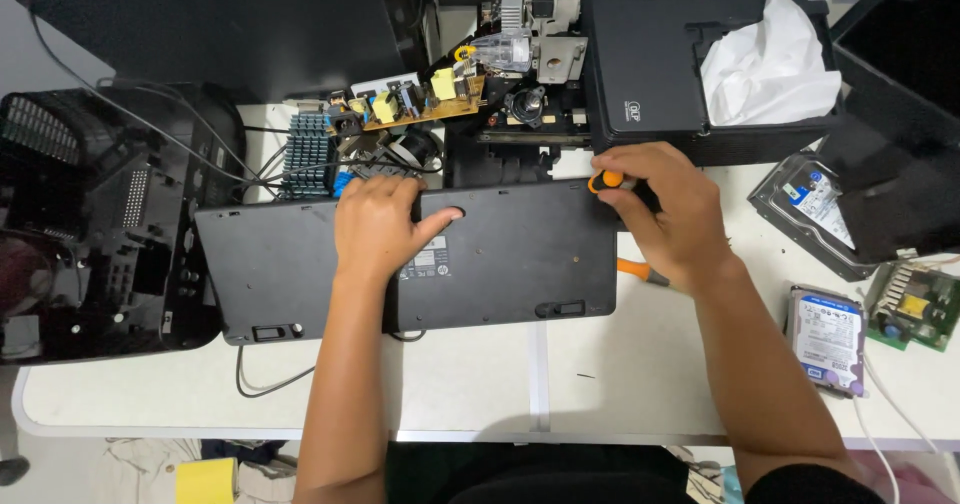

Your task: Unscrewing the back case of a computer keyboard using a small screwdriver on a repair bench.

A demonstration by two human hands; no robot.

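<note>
White worktable (620, 384), crowded with stripped electronics; we are listing it left to right.

Far left: a black plastic housing shell (100, 224), lying open side up with thin cables trailing across it, apparently set aside off its device.

Left of centre, behind: a blue finned heatsink (305, 154) and a tan power-supply board (410, 104) with yellow components, resting on the table beside exposed projector internals.

Centre: a black laptop (400, 264), lying closed and bottom side up so that its underside is facing us. We are pressing our left hand (378, 226) flat on it, fingers together and thumb spread to the right, seemingly to keep the base from sliding.

Right of centre: our right hand (665, 209) is closing around an orange-handled screwdriver (606, 180), fingers curled on the handle, at the laptop's far right corner, where the tip is hidden. A second orange-handled tool (640, 271) is lying just beside the laptop's right edge, partly under our wrist.

Behind: a black projector casing (650, 54) with crumpled white paper (770, 64) stuffed into its opening.

Right: a bare hard drive (810, 199), a smaller hard drive with a blue label (828, 339), and a green circuit board (915, 309), all lying flat near the table edge.
</note>
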